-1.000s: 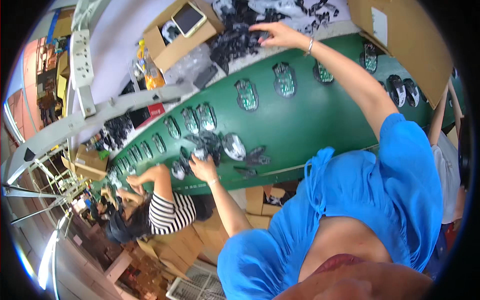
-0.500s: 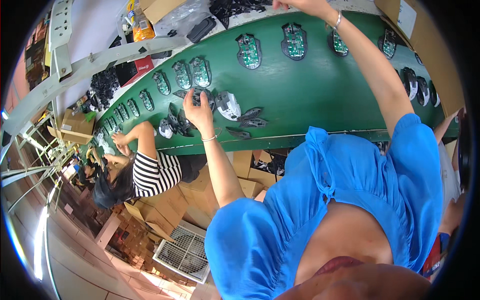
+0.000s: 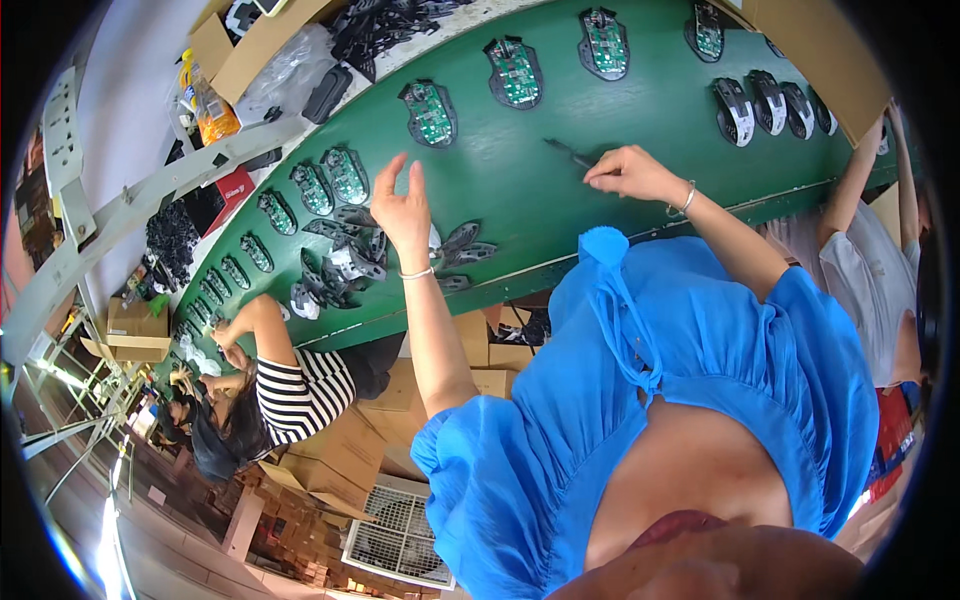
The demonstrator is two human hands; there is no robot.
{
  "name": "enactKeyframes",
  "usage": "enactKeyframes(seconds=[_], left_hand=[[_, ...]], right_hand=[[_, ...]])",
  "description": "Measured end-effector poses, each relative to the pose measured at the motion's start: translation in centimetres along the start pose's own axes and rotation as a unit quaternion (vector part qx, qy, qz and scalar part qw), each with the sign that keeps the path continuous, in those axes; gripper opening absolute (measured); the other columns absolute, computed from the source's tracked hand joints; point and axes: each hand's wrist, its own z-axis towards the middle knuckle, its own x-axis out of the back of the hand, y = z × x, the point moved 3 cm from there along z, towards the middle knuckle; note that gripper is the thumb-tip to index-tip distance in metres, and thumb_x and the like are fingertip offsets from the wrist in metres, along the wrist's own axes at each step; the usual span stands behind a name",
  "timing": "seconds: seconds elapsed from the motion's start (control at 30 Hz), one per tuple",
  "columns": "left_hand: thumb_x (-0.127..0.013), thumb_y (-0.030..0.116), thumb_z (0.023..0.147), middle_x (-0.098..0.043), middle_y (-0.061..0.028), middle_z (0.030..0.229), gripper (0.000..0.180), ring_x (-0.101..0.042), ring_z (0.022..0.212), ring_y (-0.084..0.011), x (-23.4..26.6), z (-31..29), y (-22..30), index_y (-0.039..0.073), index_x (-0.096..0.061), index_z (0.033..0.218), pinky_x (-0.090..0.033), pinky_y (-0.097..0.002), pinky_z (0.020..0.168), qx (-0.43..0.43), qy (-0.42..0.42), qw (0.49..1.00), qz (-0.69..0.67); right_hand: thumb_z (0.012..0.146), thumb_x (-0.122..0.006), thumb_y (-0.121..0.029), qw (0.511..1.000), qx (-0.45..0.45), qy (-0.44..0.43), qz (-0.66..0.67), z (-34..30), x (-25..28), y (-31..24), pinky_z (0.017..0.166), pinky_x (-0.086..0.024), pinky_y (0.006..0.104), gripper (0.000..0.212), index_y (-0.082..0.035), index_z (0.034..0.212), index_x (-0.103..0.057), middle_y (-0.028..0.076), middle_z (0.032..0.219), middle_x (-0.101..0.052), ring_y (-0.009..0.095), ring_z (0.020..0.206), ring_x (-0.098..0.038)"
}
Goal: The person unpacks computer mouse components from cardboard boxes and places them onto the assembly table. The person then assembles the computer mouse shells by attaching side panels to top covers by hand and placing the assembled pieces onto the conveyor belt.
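Observation:
My left hand [image 3: 403,212] is raised over the green bench, thumb and fingers apart, with nothing in it. Below and behind it lies a heap of black and white mouse shells [image 3: 352,262], with loose dark shell pieces [image 3: 462,243] on its other side. My right hand [image 3: 635,175] has its fingers pinched together on a slim black plastic piece [image 3: 568,152], whose exact kind is unclear. Beyond both hands, mouse bases with green circuit boards [image 3: 430,113] lie in a row along the bench, one of them just past my left fingertips.
Several black and white mice [image 3: 735,110] stand at the right beside a cardboard box [image 3: 830,65]. Black small parts [image 3: 375,35] are piled at the far edge. A person in stripes [image 3: 300,395] works at the left; another in grey [image 3: 868,270] is at the right.
My right hand has come back from the far edge to the near middle, now with the slim black piece. My left hand stays raised and open. The whole view has shifted.

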Motion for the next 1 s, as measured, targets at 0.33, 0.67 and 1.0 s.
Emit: enactKeyframes(seconds=[0.33, 0.67, 1.0], left_hand=[[-0.067, 0.008, 0.075, -0.066, -0.0128, 0.093, 0.021, -0.063, 0.085, -0.0250, -5.8, 5.0, 7.9, 0.002, -0.066, 0.095, -0.048, -0.0331, 0.078, -0.107, -0.031, 0.993, -0.047], [-0.058, 0.006, 0.070, -0.059, -0.0108, 0.104, 0.035, -0.055, 0.101, -0.0288, -19.3, 15.7, 19.8, 0.008, -0.058, 0.105, -0.043, -0.0398, 0.087, -0.576, -0.065, 0.797, 0.170], [-0.074, 0.025, 0.069, -0.061, -0.0131, 0.107, 0.043, -0.059, 0.097, -0.0316, -22.8, 21.1, 13.9, 0.010, -0.062, 0.108, -0.049, -0.0405, 0.081, -0.427, -0.239, 0.836, 0.248]], right_hand=[[0.069, -0.068, -0.022, 0.936, 0.013, 0.152, -0.317, -2.5, 4.4, -3.2, 0.061, -0.048, 0.0390, 0.018, -0.005, 0.067, -0.060, 0.008, 0.082, -0.059, 0.029, 0.073, -0.061], [0.072, -0.059, -0.003, 0.915, 0.252, 0.155, -0.275, -0.7, -1.2, -2.1, 0.061, -0.049, 0.0369, 0.034, -0.010, 0.105, -0.056, 0.006, 0.087, -0.051, 0.024, 0.081, -0.058], [0.071, -0.058, 0.001, 0.922, 0.275, 0.159, -0.222, 0.0, -0.4, -1.2, 0.063, -0.051, 0.0340, 0.033, -0.009, 0.102, -0.061, 0.006, 0.089, -0.051, 0.022, 0.080, -0.058]])
